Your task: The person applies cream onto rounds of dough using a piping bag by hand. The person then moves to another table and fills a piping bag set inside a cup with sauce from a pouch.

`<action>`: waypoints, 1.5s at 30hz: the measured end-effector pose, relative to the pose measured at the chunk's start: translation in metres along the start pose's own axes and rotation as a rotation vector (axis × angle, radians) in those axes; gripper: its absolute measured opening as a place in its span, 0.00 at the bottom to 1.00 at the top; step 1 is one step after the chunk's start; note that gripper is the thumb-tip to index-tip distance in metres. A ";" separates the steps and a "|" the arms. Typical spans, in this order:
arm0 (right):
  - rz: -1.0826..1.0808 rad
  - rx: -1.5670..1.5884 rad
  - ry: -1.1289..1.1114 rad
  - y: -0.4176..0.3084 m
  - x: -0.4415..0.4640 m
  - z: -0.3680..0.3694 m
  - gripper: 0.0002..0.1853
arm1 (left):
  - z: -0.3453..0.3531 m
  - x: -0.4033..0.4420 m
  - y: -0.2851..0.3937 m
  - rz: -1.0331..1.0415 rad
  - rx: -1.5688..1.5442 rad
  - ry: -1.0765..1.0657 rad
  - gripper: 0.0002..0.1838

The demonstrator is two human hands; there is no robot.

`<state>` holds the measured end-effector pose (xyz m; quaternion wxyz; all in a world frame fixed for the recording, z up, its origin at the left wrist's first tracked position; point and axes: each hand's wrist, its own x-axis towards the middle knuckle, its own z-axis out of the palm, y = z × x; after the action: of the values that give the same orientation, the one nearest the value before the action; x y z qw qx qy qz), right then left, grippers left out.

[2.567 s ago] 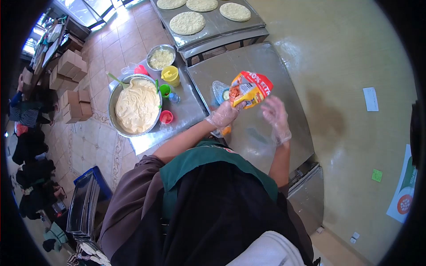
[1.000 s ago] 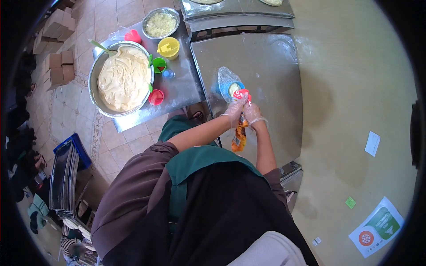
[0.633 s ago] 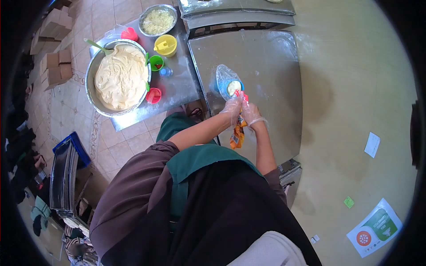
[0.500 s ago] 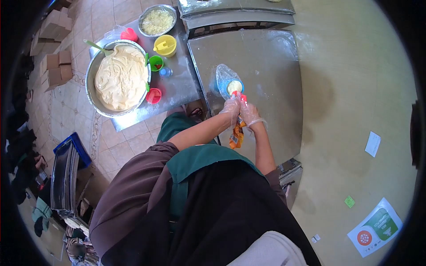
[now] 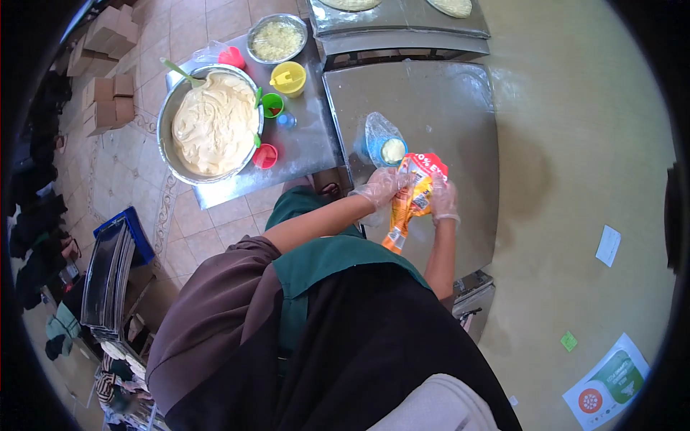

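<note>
Both of my hands wear clear plastic gloves. My left hand (image 5: 382,188) grips the left edge of an orange and red pouch (image 5: 412,201). The pouch's right side is pinched in my right hand (image 5: 444,198). Its printed face shows between the hands, and its narrow lower end hangs toward my apron. Just beyond the pouch, on the metal table (image 5: 453,115), stands a blue cup (image 5: 379,153) lined with a clear plastic bag. Something pale and creamy (image 5: 393,150) shows in its mouth.
On the side table (image 5: 223,188) at left stand a large bowl of cream (image 5: 164,144), a bowl of shredded white food (image 5: 277,41), a yellow lidded container (image 5: 289,79), a green cup (image 5: 272,105) and a red cup (image 5: 265,156). Flat dough rounds (image 5: 451,6) lie at the top.
My hands have moved apart, my right hand to the right. The pouch, earlier bunched between them over the cup, is now spread flatter and sits nearer to me. The view has shifted slightly.
</note>
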<state>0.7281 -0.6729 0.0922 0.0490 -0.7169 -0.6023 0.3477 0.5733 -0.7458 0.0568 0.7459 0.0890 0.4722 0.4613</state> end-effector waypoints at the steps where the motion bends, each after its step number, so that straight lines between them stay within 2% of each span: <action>1: -0.048 0.067 0.003 -0.007 -0.005 -0.002 0.29 | -0.005 -0.003 0.003 0.071 0.111 0.018 0.14; 3: -0.143 0.197 0.010 -0.023 -0.015 -0.012 0.27 | -0.011 -0.016 0.013 0.257 0.240 0.021 0.10; 6: -0.264 0.314 0.069 -0.080 -0.051 -0.015 0.23 | -0.010 -0.027 0.023 0.399 0.196 0.188 0.14; 7: -0.301 0.378 0.077 -0.098 -0.060 -0.014 0.22 | 0.003 -0.056 0.055 0.477 -0.012 0.152 0.11; 10: -0.411 0.503 0.094 -0.125 -0.076 -0.007 0.20 | -0.012 -0.056 0.066 0.419 -0.284 0.060 0.10; 11: -0.450 0.492 0.095 -0.127 -0.075 -0.004 0.19 | -0.017 -0.059 0.073 0.474 -0.174 0.113 0.11; 15: -0.561 0.386 0.095 -0.139 -0.078 -0.002 0.18 | -0.054 -0.069 0.088 0.466 -0.078 -0.062 0.11; 18: -0.534 0.467 0.093 -0.149 -0.084 0.006 0.20 | -0.059 -0.091 0.105 0.482 -0.068 -0.015 0.12; 21: -0.574 0.363 0.043 -0.162 -0.091 0.011 0.21 | -0.096 -0.078 0.090 0.578 0.272 0.061 0.12; 22: -0.589 0.289 -0.034 -0.160 -0.091 0.019 0.21 | -0.107 -0.078 0.089 0.610 0.382 0.103 0.12; 23: -0.603 0.214 -0.110 -0.157 -0.090 0.032 0.20 | -0.121 -0.083 0.093 0.639 0.630 0.251 0.12; 25: -0.678 0.075 -0.238 -0.166 -0.097 0.050 0.18 | -0.141 -0.095 0.092 0.482 0.986 0.657 0.17; 29: -0.936 -0.096 -0.340 -0.165 -0.092 0.097 0.11 | -0.178 -0.094 0.053 0.279 0.143 0.696 0.29; 32: -1.091 0.055 -0.239 -0.149 -0.072 0.132 0.09 | -0.195 -0.093 0.020 0.160 -0.417 0.669 0.40; 33: -1.057 -0.037 -0.293 -0.147 -0.069 0.135 0.10 | -0.198 -0.096 0.011 0.152 -0.558 0.643 0.43; 34: -1.127 -0.037 -0.245 -0.142 -0.064 0.144 0.10 | -0.201 -0.099 0.006 0.145 -0.698 0.614 0.48; 35: -1.195 -0.039 -0.196 -0.131 -0.058 0.159 0.10 | -0.197 -0.105 0.006 0.183 -0.775 0.509 0.55; 36: -1.262 -0.044 -0.146 -0.119 -0.051 0.172 0.10 | -0.199 -0.106 0.003 0.195 -0.826 0.401 0.55; 38: -1.406 -0.124 -0.183 -0.109 -0.043 0.182 0.12 | -0.200 -0.107 0.001 0.216 -0.926 0.181 0.55; 39: -1.479 -0.166 -0.202 -0.104 -0.038 0.187 0.12 | -0.198 -0.107 -0.001 0.143 -0.926 0.318 0.49; 42: -1.581 -0.214 -0.213 -0.122 -0.042 0.180 0.11 | -0.194 -0.088 -0.013 0.242 -0.763 0.329 0.39; 43: -1.562 -0.331 -0.232 -0.118 -0.042 0.185 0.09 | -0.194 -0.080 -0.019 0.264 -0.808 0.395 0.24; 45: -1.517 -0.564 -0.264 -0.108 -0.038 0.200 0.07 | -0.210 -0.053 -0.067 0.289 -0.749 0.432 0.18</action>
<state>0.5261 -0.7478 0.0113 0.0173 -0.0529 -0.9890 0.1371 0.4421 -0.8877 -0.0619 0.5390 -0.2204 0.4004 0.7075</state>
